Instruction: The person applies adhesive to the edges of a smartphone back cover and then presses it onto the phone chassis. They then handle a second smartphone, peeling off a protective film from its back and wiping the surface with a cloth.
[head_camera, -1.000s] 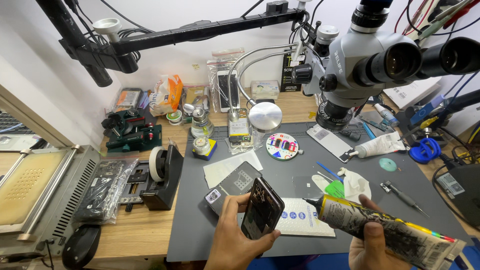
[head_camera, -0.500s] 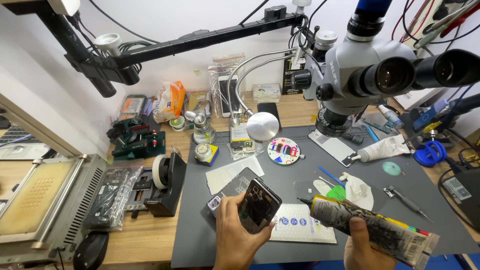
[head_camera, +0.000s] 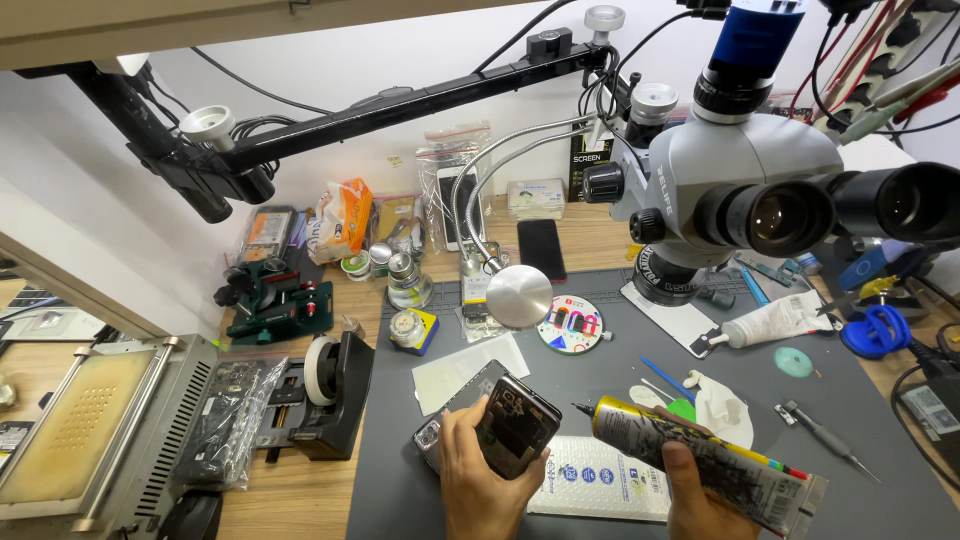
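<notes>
- The left hand (head_camera: 480, 480) now grips the dark rectangular phone (head_camera: 516, 438) more upright than a moment ago.
- The right hand (head_camera: 700, 500) stays closed around the patterned glue tube (head_camera: 700, 462), its black nozzle nearer the phone's edge.

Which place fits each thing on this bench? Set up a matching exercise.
Things:
1. opened phone
2. glue tube
3. tape dispenser
4. white tube

Places:
A. lying on the grey mat below the microscope
B. held in the left hand
C. on the wooden bench at the mat's left edge
D. held in the right hand

Pairs: 1-B, 2-D, 3-C, 4-A
</notes>
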